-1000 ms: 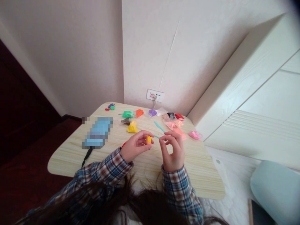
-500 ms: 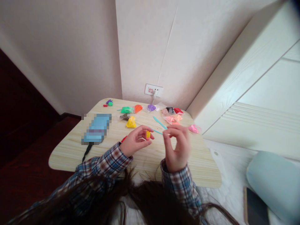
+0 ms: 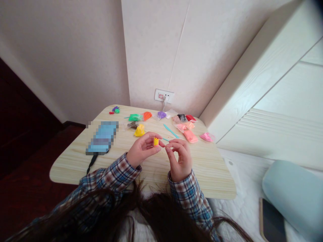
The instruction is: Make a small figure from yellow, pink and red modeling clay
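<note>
My left hand (image 3: pixel 142 149) is closed around a small yellow clay piece (image 3: pixel 156 142), held between the thumb and fingers above the table. The piece is short and upright, with tiny red spots at its top. Just to its right, my right hand (image 3: pixel 179 157) pinches thumb and forefinger together, the tips close to the left fingers. Whatever lies in that pinch is too small to make out. Beyond the right fingers lie a thin blue tool (image 3: pixel 165 139), partly hidden, and a blue clay knife (image 3: pixel 171 131).
The wooden table (image 3: pixel 202 181) carries bags of yellow clay (image 3: pixel 139 130), green clay (image 3: pixel 135 117), orange clay (image 3: pixel 147 116), purple clay (image 3: pixel 162 115) and salmon clay (image 3: pixel 190 136). A blurred blue phone-like object (image 3: pixel 102 137) lies left. Small clay shapes (image 3: pixel 116 110) sit at the far left corner.
My right hand drew away to the right from the yellow clay piece, then came back close to it, still pinching. My left hand kept its hold. The view shifted slightly.
</note>
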A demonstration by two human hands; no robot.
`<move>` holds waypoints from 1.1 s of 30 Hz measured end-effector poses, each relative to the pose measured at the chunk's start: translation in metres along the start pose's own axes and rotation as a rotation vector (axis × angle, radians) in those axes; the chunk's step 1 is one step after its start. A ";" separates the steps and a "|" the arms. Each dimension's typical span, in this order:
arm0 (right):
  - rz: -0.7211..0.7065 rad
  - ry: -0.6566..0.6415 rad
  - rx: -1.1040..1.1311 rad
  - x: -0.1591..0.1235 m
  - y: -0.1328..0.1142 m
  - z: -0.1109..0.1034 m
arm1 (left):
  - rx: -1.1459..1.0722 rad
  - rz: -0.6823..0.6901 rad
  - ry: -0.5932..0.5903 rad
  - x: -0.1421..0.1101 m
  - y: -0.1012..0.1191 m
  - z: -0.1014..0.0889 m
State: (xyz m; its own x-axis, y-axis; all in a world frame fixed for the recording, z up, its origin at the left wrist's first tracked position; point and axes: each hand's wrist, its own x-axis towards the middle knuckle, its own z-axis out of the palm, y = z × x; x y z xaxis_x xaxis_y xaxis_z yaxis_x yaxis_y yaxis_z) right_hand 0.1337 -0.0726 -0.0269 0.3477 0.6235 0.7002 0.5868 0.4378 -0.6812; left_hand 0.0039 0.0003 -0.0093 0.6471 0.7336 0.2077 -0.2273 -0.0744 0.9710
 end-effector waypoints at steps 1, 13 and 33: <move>-0.007 -0.005 0.001 0.000 0.000 0.000 | -0.001 -0.003 -0.007 0.000 0.000 0.000; -0.016 -0.048 0.035 -0.003 0.000 0.001 | -0.007 -0.012 -0.057 0.000 -0.004 -0.001; 0.271 -0.110 0.216 0.002 0.007 0.009 | -0.080 -0.061 0.120 0.000 -0.005 -0.001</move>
State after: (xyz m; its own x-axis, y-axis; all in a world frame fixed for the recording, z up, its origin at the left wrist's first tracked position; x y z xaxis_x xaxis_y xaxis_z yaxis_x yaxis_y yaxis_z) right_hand 0.1318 -0.0624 -0.0323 0.3820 0.7964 0.4689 0.3119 0.3666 -0.8766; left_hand 0.0041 0.0014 -0.0143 0.5709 0.8109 0.1286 -0.2508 0.0232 0.9678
